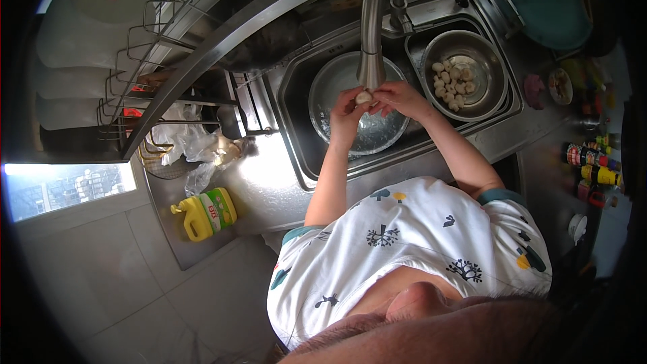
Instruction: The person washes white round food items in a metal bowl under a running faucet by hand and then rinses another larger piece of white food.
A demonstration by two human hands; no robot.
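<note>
Just below the metal faucet spout [371, 68], my left hand [347, 110] grips a white mushroom [363, 97] between its fingers. My right hand [401, 100] touches the same mushroom from the other side, its fingertips at the cap and its other fingers curled. Under both hands, a round metal basin [323, 126] with water in it stands in the large sink bowl [298, 154]. To the right, a stainless steel bowl [488, 81] in the smaller sink bowl holds several white mushrooms [449, 86].
A wire dish rack [146, 45] with stacked white bowls [101, 25] rises at the upper left. On the counter's left are clear plastic bags [189, 141] and a yellow detergent jug [204, 214]. Several bottles [589, 156], a small dish [560, 86] and a pink item [534, 92] lie at the right.
</note>
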